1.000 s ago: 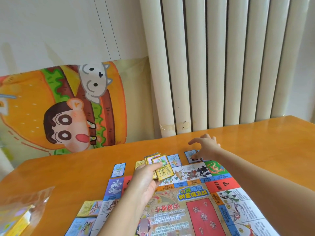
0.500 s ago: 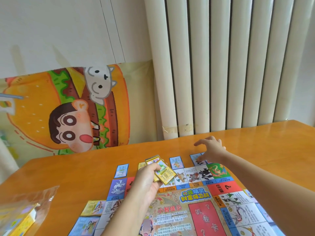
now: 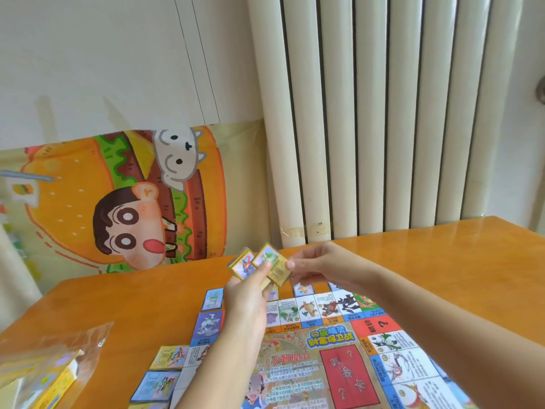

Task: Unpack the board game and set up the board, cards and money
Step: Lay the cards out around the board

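The game board point(image 3: 333, 367) lies flat on the orange table point(image 3: 442, 261), its printed squares and red centre panel facing up. My left hand point(image 3: 247, 302) holds a small stack of gold-edged cards point(image 3: 246, 265) raised above the board's far edge. My right hand point(image 3: 321, 265) pinches the right edge of the top card point(image 3: 274, 265), which is fanned off the stack. Single cards lie on the table around the board: one blue card point(image 3: 213, 299) at the far left corner, two more point(image 3: 169, 357) along the left side, others past the far edge.
A clear plastic bag point(image 3: 50, 370) holding a yellow box lies at the table's near left. A cartoon burger cushion point(image 3: 118, 202) leans on the wall behind the table. White radiator columns point(image 3: 383, 113) rise behind the far edge.
My right hand left the card it was touching at the board's far right corner and came left to the stack. My left hand lifted the stack higher. The camera moved slightly.
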`<act>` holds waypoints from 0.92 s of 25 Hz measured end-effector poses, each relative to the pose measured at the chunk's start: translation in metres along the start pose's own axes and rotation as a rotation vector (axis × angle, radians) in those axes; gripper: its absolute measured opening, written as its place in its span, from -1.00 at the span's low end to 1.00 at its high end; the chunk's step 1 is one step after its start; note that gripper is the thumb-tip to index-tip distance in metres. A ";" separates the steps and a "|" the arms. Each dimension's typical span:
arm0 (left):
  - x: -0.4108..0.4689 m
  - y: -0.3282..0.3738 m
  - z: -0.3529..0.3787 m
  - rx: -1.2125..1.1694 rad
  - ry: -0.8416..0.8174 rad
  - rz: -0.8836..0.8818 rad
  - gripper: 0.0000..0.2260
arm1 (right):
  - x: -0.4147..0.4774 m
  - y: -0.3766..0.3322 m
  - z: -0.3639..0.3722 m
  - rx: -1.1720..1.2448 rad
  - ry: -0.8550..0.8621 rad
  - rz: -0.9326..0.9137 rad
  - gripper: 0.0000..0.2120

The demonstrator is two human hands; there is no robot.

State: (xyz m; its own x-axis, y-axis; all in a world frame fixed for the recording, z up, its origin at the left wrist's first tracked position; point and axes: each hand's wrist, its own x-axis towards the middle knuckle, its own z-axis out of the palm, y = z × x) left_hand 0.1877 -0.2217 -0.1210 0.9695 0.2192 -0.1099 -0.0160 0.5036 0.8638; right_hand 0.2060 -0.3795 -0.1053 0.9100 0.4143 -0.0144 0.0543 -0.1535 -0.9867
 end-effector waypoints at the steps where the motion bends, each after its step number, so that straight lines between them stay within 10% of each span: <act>1: -0.001 0.002 0.003 -0.028 0.014 0.023 -0.89 | 0.000 0.000 0.006 0.055 0.035 -0.028 -0.84; 10: -0.018 0.015 0.011 -0.277 0.017 -0.138 -0.85 | 0.012 0.000 0.023 0.395 0.325 -0.030 -0.81; 17: 0.007 0.015 -0.033 -0.143 0.057 -0.249 -0.80 | 0.050 0.014 -0.003 -0.572 0.375 0.103 -0.86; 23: 0.035 -0.001 -0.049 -0.101 0.059 -0.292 -0.85 | 0.089 0.024 -0.006 -0.798 0.292 0.084 -0.80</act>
State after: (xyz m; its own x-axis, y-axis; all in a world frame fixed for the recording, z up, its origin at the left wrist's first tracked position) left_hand 0.2093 -0.1739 -0.1498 0.9208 0.1000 -0.3769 0.2338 0.6321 0.7388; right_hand 0.2908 -0.3514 -0.1297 0.9875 0.1422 0.0679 0.1553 -0.8050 -0.5725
